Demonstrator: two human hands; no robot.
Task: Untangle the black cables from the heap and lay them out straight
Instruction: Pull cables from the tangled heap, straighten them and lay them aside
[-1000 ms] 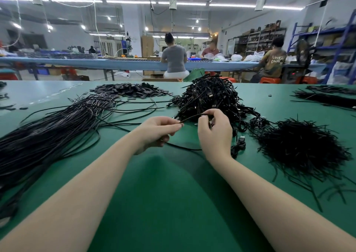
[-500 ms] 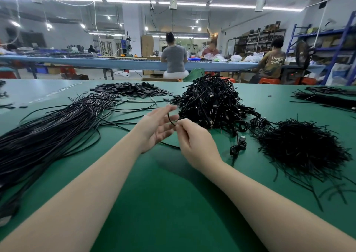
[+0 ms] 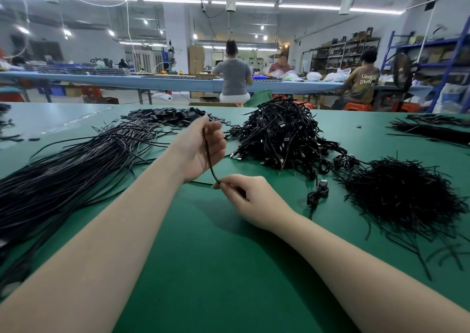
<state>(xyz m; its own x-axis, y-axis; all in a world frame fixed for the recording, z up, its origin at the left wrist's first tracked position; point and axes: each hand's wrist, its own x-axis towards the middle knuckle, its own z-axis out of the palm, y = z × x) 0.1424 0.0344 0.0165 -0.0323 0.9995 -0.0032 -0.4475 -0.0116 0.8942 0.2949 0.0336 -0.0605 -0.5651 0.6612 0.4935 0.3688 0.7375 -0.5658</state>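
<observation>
Both hands [image 3: 201, 149] pinching cable [image 3: 209, 158], now pulled apart

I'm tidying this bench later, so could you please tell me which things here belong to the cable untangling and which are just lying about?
Part of the job:
- black cable, held by the left hand and pinched by the right hand
- tangled heap of USB cables
- straightened cables

Lying about:
- pile of short black ties
- flat black pieces
- small coiled cable
- bundle at the far right
</observation>
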